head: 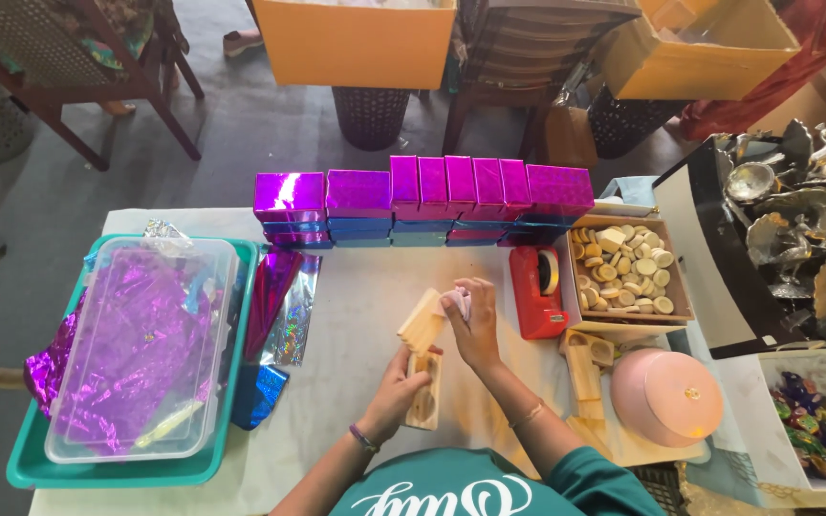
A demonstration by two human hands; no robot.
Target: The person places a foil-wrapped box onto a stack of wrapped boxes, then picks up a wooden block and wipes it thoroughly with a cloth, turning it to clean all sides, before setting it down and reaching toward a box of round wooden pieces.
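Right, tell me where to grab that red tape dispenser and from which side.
Grip the red tape dispenser from above, across its long flat sides near the middle. It sits upright on the table, narrow and long, with the roll at the far end. Likely easiest for the right hand, since the tray of wooden discs crowds its outer side.

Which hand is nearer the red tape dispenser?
Right. The right hand works at the wooden box just beside the red tape dispenser; the left hand grips the box lower down, farther away.
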